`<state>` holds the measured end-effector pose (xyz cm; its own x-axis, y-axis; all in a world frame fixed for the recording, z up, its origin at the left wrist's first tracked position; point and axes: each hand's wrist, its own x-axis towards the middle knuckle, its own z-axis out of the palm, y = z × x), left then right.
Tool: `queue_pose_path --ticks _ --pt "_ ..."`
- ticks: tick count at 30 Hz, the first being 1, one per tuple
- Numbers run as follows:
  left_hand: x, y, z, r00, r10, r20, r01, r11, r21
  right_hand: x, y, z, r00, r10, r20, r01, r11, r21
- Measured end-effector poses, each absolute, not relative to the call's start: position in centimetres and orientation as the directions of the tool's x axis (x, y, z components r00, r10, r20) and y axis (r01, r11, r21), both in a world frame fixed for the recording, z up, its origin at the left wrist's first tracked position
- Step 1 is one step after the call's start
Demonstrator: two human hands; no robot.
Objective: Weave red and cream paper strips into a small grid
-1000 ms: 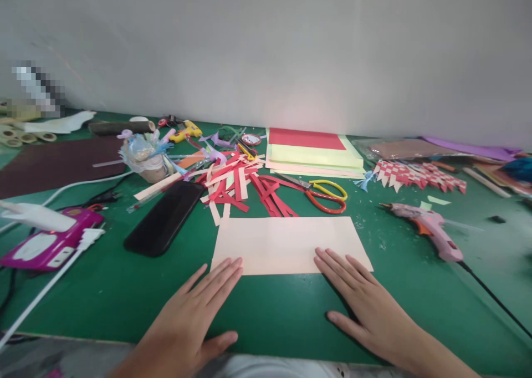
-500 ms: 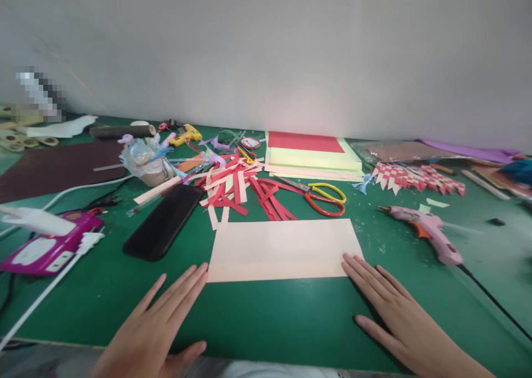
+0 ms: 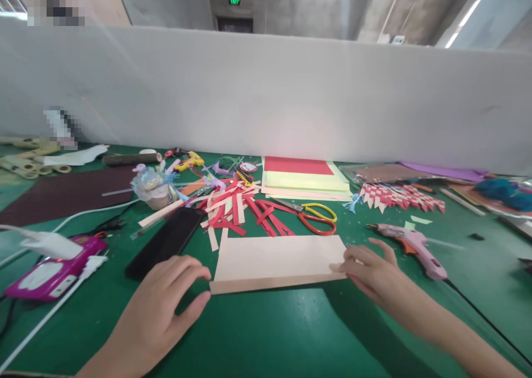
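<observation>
A pale peach paper sheet (image 3: pixel 280 256) lies in front of me on the green table, its near edge raised as a narrow strip along its whole width. My right hand (image 3: pixel 369 270) pinches the near right corner of the sheet between thumb and fingers. At the near left corner is my left hand (image 3: pixel 177 295), thumb and fingers apart on either side of the paper's edge; whether the tips touch it I cannot tell. Just beyond the sheet are scissors (image 3: pixel 318 223) with yellow and orange handles and a pile of red and peach paper strips (image 3: pixel 236 203).
A black phone (image 3: pixel 168 242) lies left of the sheet, near a magenta power strip (image 3: pixel 62 272) with white cables. On the right rests a pink glue gun (image 3: pixel 411 242), its cord trailing toward me. Stacked coloured paper (image 3: pixel 305 185) and a woven red-and-white piece (image 3: pixel 399 197) are farther back.
The view has tilted upward. The sheet's near edge, flat before, is now lifted. My right hand has gone from lying flat to pinching the corner; my left hand has curled up beside its corner.
</observation>
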<state>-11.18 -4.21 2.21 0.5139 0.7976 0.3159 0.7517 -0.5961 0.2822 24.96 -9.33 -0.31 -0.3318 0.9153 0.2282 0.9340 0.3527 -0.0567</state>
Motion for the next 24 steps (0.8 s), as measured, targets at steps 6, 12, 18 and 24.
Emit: queue_pose_path --ticks 6,12,18,24 --pt "-9.1 -2.7 5.4 0.490 0.799 0.347 0.613 -0.599 0.515 26.3 -7.7 4.5 -0.212 0.743 0.635 0.975 0.209 0.081" --pt "-4.9 0.9 7.0 0.576 0.772 0.270 0.496 -0.592 0.635 24.7 -3.6 6.6 0.013 0.666 0.746 0.818 0.422 -0.392" --pt "0.0 7.3 8.2 0.361 0.802 0.476 0.341 -0.588 0.733 20.7 1.1 6.8 -0.097 0.769 0.632 0.430 0.605 -0.671" --pt "0.5 9.9 9.8 0.440 0.801 0.405 0.344 -0.567 0.748 18.6 3.1 7.3 -0.214 0.819 0.533 0.341 0.574 -0.745"
